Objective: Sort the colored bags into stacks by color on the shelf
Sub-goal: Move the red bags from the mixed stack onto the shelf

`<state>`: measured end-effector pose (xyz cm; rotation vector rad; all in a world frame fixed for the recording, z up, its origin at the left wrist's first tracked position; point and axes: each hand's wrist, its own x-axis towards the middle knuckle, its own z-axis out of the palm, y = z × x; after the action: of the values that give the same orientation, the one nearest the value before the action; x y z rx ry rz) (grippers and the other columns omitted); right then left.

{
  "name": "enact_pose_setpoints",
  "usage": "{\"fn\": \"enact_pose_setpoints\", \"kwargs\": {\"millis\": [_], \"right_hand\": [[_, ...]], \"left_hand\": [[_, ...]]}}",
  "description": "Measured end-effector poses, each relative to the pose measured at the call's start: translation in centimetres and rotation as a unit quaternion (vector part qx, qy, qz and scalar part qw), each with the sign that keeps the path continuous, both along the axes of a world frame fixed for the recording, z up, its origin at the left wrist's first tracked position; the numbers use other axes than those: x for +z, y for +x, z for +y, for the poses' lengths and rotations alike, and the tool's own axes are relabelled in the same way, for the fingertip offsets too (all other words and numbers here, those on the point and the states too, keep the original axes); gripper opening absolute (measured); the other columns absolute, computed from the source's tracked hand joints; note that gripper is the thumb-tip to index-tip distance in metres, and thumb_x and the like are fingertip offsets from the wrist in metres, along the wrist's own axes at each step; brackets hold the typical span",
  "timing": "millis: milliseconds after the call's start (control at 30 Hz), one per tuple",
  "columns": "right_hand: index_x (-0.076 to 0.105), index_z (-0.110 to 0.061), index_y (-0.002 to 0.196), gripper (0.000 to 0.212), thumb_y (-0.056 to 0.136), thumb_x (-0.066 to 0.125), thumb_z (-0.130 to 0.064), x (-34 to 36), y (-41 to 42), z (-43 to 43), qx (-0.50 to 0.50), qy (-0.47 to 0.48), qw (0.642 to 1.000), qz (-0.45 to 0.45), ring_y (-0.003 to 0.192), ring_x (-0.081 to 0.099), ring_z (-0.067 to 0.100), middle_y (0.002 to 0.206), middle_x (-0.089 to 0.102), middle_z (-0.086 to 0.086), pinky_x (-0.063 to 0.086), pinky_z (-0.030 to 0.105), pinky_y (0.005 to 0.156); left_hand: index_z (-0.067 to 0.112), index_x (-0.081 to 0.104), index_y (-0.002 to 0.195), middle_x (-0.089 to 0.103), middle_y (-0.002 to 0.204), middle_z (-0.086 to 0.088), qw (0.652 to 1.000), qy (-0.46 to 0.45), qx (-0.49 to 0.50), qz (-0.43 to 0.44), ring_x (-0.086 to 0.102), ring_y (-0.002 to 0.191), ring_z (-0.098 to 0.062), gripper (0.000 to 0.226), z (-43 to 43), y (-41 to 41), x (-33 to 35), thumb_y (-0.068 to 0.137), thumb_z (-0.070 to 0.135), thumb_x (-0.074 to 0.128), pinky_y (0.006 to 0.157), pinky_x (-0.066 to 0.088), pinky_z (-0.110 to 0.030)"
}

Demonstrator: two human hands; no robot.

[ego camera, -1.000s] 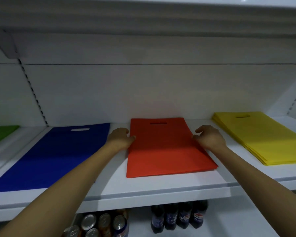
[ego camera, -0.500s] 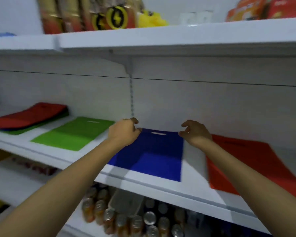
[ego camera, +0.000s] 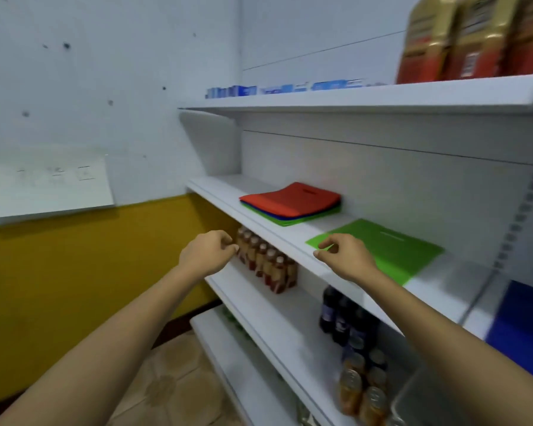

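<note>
Red fabric tops the mixed stack (ego camera: 290, 200) of bags near the left end of the middle shelf (ego camera: 216, 188), with blue and green layers showing under its front edge. Just to the right, apart from that stack, a single green bag (ego camera: 391, 252) lies flat on the same shelf, its handle slot toward the back panel. A blue bag (ego camera: 520, 327) shows at the right edge of our view. Our left hand (ego camera: 208, 253) hangs in the air in front of the shelf's lip, its fingers (ego camera: 228, 241) loosely curled around nothing. Our right hand (ego camera: 345, 258) hovers at the near corner of the green bag, thumb and forefinger close together and the rest bent. It grips nothing we can see, and we cannot tell whether the fingertips touch the corner. Below, a row of brown bottles (ego camera: 265, 262) stands on the lower shelf, with dark bottles (ego camera: 342, 318) and cans (ego camera: 360, 392) further right. Red-and-gold packets (ego camera: 462, 38) stand on the shelf above.
</note>
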<state>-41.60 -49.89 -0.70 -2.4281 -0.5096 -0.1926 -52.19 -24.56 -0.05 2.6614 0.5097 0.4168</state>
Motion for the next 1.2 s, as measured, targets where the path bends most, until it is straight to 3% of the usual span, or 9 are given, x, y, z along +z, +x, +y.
{"fn": "enact_pose_setpoints", "kwargs": {"millis": [133, 300, 533, 667, 767, 833, 1000, 1200], "right_hand": [[0.067, -0.027, 0.095, 0.017, 0.083, 0.067, -0.039, -1.4, 1.0, 7.1, 0.036, 0.001, 0.999, 0.016, 0.081, 0.061, 0.017, 0.078, 0.063, -0.01, 0.043, 0.027, 0.066], [0.065, -0.028, 0.082, 0.007, 0.082, 0.068, -0.034, -2.1, 4.4, 11.6, 0.031, 0.051, 0.997, 0.041, 0.081, 0.064, 0.015, 0.076, 0.067, -0.01, 0.049, 0.029, 0.07], [0.066, -0.024, 0.068, 0.014, 0.081, 0.071, -0.022, -2.4, 13.8, 13.3, -0.024, 0.191, 0.978, 0.084, 0.086, 0.068, 0.027, 0.08, 0.07, 0.001, 0.054, 0.043, 0.086], [0.068, -0.017, 0.069, 0.012, 0.081, 0.068, -0.015, -2.4, 19.9, 13.2, -0.076, 0.231, 0.965, 0.098, 0.083, 0.067, 0.029, 0.077, 0.07, 0.004, 0.055, 0.038, 0.079], [0.064, -0.018, 0.066, 0.018, 0.083, 0.069, -0.019, -2.8, 23.8, 13.3, -0.109, 0.224, 0.962, 0.108, 0.078, 0.067, 0.028, 0.071, 0.068, 0.004, 0.048, 0.031, 0.069], [0.061, -0.019, 0.066, 0.02, 0.085, 0.069, -0.019, -3.0, 26.0, 13.3, -0.12, 0.215, 0.963, 0.11, 0.071, 0.065, 0.027, 0.072, 0.068, 0.008, 0.048, 0.032, 0.068], [0.06, -0.015, 0.066, 0.024, 0.083, 0.071, -0.028, -4.2, 29.9, 13.3, -0.172, 0.202, 0.956, 0.124, 0.07, 0.064, 0.027, 0.074, 0.071, 0.012, 0.053, 0.041, 0.079], [0.057, -0.012, 0.057, 0.047, 0.085, 0.065, -0.048, -5.0, 31.7, 13.6, -0.222, 0.153, 0.956, 0.117, 0.069, 0.068, 0.031, 0.066, 0.069, 0.016, 0.052, 0.036, 0.072]], "left_hand": [[0.026, 0.057, 0.126, 0.062, 0.118, 0.004, 0.999, -0.02, 0.035, 0.005, 0.06, 0.091, -0.014, 0.039, 5.7, -1.1, -1.4, 0.094, 0.048, 0.049, 0.078, 0.054, -0.033], [0.026, 0.057, 0.125, 0.062, 0.113, 0.004, 0.999, -0.03, 0.034, 0.0, 0.059, 0.093, -0.014, 0.037, 9.2, 1.4, -2.5, 0.095, 0.045, 0.048, 0.081, 0.054, -0.035], [0.026, 0.058, 0.123, 0.057, 0.099, 0.012, 0.999, -0.022, -0.016, -0.02, 0.057, 0.098, -0.013, 0.036, 11.3, 10.8, -1.6, 0.094, 0.046, 0.051, 0.082, 0.052, -0.034], [0.025, 0.058, 0.125, 0.06, 0.097, 0.012, 0.998, -0.016, -0.042, -0.036, 0.057, 0.093, -0.011, 0.036, 12.3, 17.4, -0.5, 0.095, 0.043, 0.05, 0.077, 0.051, -0.03], [0.023, 0.057, 0.125, 0.059, 0.091, 0.014, 0.997, -0.026, -0.063, -0.038, 0.058, 0.086, -0.01, 0.035, 12.9, 22.4, -0.1, 0.096, 0.041, 0.049, 0.073, 0.05, -0.029], [0.022, 0.058, 0.123, 0.064, 0.101, 0.011, 0.996, -0.03, -0.079, -0.039, 0.061, 0.091, -0.012, 0.035, 13.2, 25.6, -0.2, 0.095, 0.041, 0.05, 0.075, 0.05, -0.03], [0.022, 0.061, 0.122, 0.064, 0.118, 0.006, 0.991, -0.035, -0.119, -0.052, 0.059, 0.108, -0.013, 0.034, 13.0, 32.6, -1.0, 0.094, 0.039, 0.053, 0.086, 0.049, -0.031], [0.02, 0.064, 0.122, 0.062, 0.122, -0.002, 0.981, -0.014, -0.179, -0.068, 0.056, 0.114, -0.023, 0.035, 12.4, 40.0, -1.3, 0.093, 0.038, 0.054, 0.089, 0.051, -0.039]]}}
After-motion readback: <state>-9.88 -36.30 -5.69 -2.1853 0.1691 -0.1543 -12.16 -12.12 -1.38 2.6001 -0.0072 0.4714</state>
